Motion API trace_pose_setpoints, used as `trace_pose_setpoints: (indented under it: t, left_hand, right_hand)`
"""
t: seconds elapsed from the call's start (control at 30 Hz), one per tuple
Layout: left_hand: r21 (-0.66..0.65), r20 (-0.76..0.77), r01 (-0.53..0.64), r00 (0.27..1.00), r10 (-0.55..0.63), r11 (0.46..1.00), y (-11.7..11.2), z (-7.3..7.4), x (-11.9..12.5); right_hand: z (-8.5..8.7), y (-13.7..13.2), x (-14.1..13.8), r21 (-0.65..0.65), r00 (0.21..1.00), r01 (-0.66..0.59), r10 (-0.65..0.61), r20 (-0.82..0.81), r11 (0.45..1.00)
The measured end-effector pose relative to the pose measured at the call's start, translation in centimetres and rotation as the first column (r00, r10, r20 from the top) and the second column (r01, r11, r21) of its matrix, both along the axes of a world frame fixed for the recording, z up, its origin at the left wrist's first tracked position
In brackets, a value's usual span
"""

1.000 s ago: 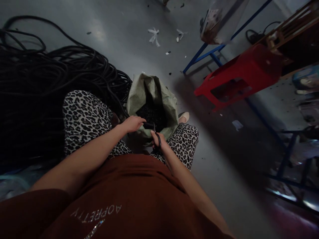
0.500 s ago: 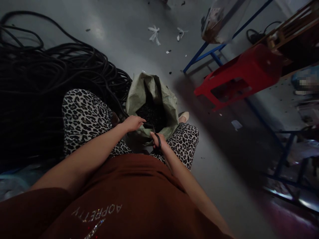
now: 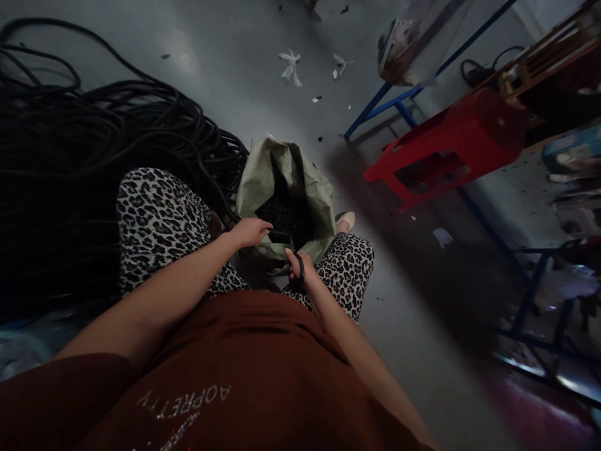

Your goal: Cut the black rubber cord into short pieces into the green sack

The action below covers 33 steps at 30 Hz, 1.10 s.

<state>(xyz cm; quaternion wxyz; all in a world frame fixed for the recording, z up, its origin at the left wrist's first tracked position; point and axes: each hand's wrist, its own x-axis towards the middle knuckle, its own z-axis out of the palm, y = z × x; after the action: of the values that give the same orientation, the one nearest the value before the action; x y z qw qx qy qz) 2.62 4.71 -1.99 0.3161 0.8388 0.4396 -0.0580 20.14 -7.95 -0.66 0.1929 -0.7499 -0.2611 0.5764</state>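
Note:
I sit with an open green woven sack between my knees; dark cut pieces fill its inside. My left hand is closed on a black cable end held over the sack's mouth. My right hand grips black-handled scissors, whose blades point up toward that cable end. The two hands are close together just above the sack's near rim.
A big heap of coiled black cable lies on the floor to my left. A red plastic stool lies tipped at the right, beside blue metal frames. Scraps of white litter dot the grey floor ahead.
Both hands stay almost where they were over the sack. The view has shifted slightly; the scissors sit a little lower by the cable end.

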Motion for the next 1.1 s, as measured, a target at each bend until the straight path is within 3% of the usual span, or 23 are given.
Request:
trace_pose_setpoints:
  t: [0.17,0.47,0.63,1.1]
  left_hand:
    - [0.009,0.020,-0.010,1.000,0.010,1.000,0.0,0.0,0.0]
    - [0.001,0.039,-0.027,0.999,0.027,1.000,-0.1,0.6,0.2]
    - [-0.019,0.037,0.004,0.999,-0.003,1.000,-0.4,0.9,0.3]
    - [-0.029,0.062,0.080,0.995,-0.078,0.996,-0.7,0.3,0.2]
  right_hand:
    - [0.1,0.0,-0.2,-0.038,0.997,0.060,-0.061,-0.048,0.998]
    - [-1.2,-0.3,-0.1,0.019,0.985,-0.083,0.085,-0.153,0.996]
    - [-1.3,-0.2,-0.2,0.037,0.984,-0.089,0.094,-0.149,0.995]
    - [0.6,0.4,-0.7,-0.024,0.980,-0.075,0.069,-0.189,0.997]
